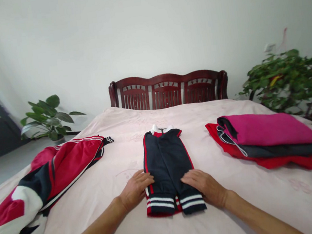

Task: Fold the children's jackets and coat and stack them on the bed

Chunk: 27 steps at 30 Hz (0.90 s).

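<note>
A pair of dark navy track trousers (167, 167) is laid flat at the middle of the pink bedsheet (116, 168), legs side by side, striped cuffs toward the camera, waistband toward the wooden headboard (169, 89). The left hand (136, 189) is pressed palm-down on the trousers' left edge near the cuff, fingers extended and slightly spread, nothing gripped. The right hand (205, 186) is laid flat on the right leg just above its cuff, fingers straight and close together, nothing gripped either. Both hands are placed as if the fabric is being flattened and held square, judged from the even, smoothed legs. A red, white and navy jacket (39, 190) is left crumpled at the left of the bed, well apart. A folded stack (265, 139) with a magenta piece on top is kept at the right, apparently sorted aside. Potted plants (47, 116) are seen at both sides. No brand, label or writing can be read.
</note>
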Each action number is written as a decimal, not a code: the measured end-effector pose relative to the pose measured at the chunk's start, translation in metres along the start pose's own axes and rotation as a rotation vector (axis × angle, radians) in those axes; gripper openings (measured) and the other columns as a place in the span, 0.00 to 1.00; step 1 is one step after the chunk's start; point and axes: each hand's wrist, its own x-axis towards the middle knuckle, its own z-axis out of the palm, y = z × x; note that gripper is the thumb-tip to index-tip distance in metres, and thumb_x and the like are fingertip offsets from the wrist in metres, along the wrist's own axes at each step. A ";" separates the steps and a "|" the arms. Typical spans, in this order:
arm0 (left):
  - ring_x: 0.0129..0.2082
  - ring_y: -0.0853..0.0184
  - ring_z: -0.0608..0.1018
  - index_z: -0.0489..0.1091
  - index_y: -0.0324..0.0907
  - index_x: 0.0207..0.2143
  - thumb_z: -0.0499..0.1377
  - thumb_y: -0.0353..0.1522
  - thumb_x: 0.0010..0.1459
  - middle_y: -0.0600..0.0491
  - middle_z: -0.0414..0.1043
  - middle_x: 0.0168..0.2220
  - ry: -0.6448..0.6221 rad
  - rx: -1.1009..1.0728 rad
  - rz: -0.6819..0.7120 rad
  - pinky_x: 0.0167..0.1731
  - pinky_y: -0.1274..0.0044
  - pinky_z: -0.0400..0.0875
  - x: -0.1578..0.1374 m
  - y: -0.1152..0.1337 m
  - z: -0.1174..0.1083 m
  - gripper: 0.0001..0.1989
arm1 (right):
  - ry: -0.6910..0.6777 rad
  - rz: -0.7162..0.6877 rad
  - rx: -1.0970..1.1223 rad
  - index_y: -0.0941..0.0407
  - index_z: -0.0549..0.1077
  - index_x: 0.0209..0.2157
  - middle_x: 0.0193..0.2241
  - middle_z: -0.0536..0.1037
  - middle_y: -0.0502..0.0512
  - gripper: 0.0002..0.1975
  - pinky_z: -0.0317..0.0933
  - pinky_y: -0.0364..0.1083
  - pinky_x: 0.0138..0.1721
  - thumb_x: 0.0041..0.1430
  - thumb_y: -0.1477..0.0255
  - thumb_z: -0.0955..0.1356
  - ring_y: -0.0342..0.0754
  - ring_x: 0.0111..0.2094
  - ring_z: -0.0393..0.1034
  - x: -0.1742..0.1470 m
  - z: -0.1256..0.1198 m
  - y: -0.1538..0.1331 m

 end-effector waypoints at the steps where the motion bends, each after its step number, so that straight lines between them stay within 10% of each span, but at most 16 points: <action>1: 0.55 0.63 0.76 0.71 0.45 0.50 0.51 0.27 0.64 0.48 0.78 0.51 0.007 -0.014 -0.008 0.61 0.62 0.64 0.000 0.003 -0.007 0.15 | 0.042 -0.002 0.008 0.56 0.71 0.52 0.44 0.79 0.61 0.18 0.67 0.54 0.52 0.61 0.75 0.63 0.51 0.47 0.73 0.003 -0.005 -0.005; 12: 0.54 0.66 0.77 0.71 0.49 0.50 0.48 0.18 0.54 0.54 0.76 0.53 -0.339 -0.232 -0.024 0.56 0.73 0.71 -0.048 0.055 -0.067 0.27 | -0.153 0.127 0.260 0.52 0.74 0.47 0.40 0.79 0.58 0.23 0.68 0.50 0.42 0.48 0.80 0.64 0.52 0.41 0.72 -0.033 -0.023 -0.091; 18: 0.59 0.67 0.73 0.72 0.48 0.52 0.49 0.20 0.56 0.56 0.76 0.54 -0.173 -0.210 -0.156 0.62 0.69 0.64 0.017 0.046 -0.062 0.25 | -0.143 0.354 0.474 0.51 0.74 0.53 0.52 0.77 0.55 0.33 0.63 0.54 0.58 0.45 0.83 0.59 0.50 0.55 0.70 -0.014 -0.036 -0.018; 23: 0.68 0.59 0.61 0.64 0.43 0.62 0.49 0.35 0.68 0.48 0.66 0.64 -0.174 -0.006 -0.044 0.68 0.62 0.49 0.112 0.042 -0.014 0.22 | 0.031 0.673 0.180 0.59 0.65 0.63 0.63 0.66 0.63 0.29 0.50 0.56 0.66 0.61 0.73 0.56 0.51 0.65 0.58 0.042 -0.026 0.060; 27: 0.70 0.52 0.53 0.60 0.40 0.65 0.49 0.43 0.67 0.44 0.58 0.68 -0.234 0.141 -0.254 0.68 0.56 0.41 0.145 0.007 0.027 0.28 | -0.108 0.826 -0.070 0.59 0.57 0.67 0.68 0.57 0.62 0.28 0.43 0.55 0.68 0.68 0.69 0.53 0.51 0.69 0.48 0.088 0.000 0.101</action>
